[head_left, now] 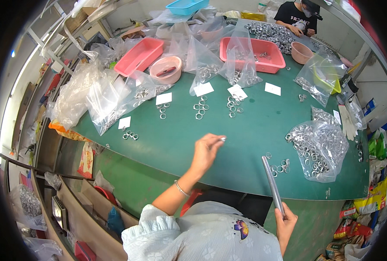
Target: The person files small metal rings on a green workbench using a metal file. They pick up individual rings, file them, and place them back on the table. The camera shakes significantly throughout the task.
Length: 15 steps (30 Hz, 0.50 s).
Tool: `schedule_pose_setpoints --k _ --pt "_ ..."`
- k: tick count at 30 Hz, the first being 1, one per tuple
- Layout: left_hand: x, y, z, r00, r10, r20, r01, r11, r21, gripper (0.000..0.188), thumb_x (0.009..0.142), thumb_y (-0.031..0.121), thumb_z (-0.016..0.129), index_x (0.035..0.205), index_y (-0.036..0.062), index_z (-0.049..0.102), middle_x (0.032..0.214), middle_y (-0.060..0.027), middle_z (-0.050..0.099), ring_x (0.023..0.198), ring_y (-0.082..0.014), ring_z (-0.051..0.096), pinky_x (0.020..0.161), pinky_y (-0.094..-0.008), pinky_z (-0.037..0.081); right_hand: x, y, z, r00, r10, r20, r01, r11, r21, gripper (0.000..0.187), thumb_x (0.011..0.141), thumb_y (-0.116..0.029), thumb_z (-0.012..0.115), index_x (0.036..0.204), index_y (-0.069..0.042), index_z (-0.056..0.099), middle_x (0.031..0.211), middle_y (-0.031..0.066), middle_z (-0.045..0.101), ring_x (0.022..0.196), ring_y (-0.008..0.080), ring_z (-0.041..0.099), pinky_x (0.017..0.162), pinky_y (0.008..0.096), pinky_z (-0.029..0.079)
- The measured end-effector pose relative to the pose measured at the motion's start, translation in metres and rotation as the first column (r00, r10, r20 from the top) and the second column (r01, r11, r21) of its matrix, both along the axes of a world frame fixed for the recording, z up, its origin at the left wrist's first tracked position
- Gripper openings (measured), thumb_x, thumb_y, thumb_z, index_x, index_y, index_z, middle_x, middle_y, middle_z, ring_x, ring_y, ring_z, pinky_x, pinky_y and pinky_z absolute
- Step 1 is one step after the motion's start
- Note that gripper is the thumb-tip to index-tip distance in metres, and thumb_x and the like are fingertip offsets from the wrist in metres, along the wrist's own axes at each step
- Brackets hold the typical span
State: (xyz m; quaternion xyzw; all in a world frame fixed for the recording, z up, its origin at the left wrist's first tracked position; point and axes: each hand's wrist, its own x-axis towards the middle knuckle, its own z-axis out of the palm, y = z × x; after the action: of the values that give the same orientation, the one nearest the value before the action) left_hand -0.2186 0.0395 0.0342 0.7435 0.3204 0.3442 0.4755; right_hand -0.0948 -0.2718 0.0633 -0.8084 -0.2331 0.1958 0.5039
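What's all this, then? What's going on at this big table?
A person's left hand pinches what looks like a small silver metal ring above the green tabletop. The right hand grips a long, round grey metal rod, pointing up over the table's near edge. Small clusters of silver rings lie near rectangular white cards, and a clear plastic bag full of rings sits to the right. Across the table, another person is beside a big ring heap.

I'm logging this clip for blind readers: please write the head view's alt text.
A person's left hand pinches a small silvery thing over a green table; the right hand grips a grey rod. Rings lie grouped near white cards, with plastic bags and pink trays beyond.
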Motion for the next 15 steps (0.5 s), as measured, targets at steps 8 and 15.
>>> schedule_pose_setpoints --k 8,15 --pt "-0.020 0.087 -0.048 0.903 0.374 -0.213 -0.167 0.760 0.628 0.010 0.071 0.004 0.067 0.081 0.0023 0.068 0.076 -0.0132 0.059 0.071 -0.0297 0.058 0.063 -0.0369 0.047 0.003 0.003 -0.005 0.999 0.020 0.046 -0.021 1.000 0.005 0.026 0.077 -0.007 0.069 0.099 0.006 0.063 0.060 -0.0041 0.042 0.054 0.0027 0.034 0.046 0.0204 0.026" --pt "0.012 0.060 -0.022 0.895 0.296 -0.335 -0.018 0.773 0.634 0.028 0.068 0.005 0.070 0.095 0.0002 0.063 0.096 -0.0172 0.058 0.087 -0.0336 0.057 0.076 -0.0407 0.046 0.016 -0.024 -0.013 0.963 -0.264 -0.057 0.267 0.961 0.064 0.024 0.080 -0.008 0.067 0.100 0.005 0.064 0.061 -0.0054 0.042 0.055 0.0025 0.034 0.046 0.0205 0.025"
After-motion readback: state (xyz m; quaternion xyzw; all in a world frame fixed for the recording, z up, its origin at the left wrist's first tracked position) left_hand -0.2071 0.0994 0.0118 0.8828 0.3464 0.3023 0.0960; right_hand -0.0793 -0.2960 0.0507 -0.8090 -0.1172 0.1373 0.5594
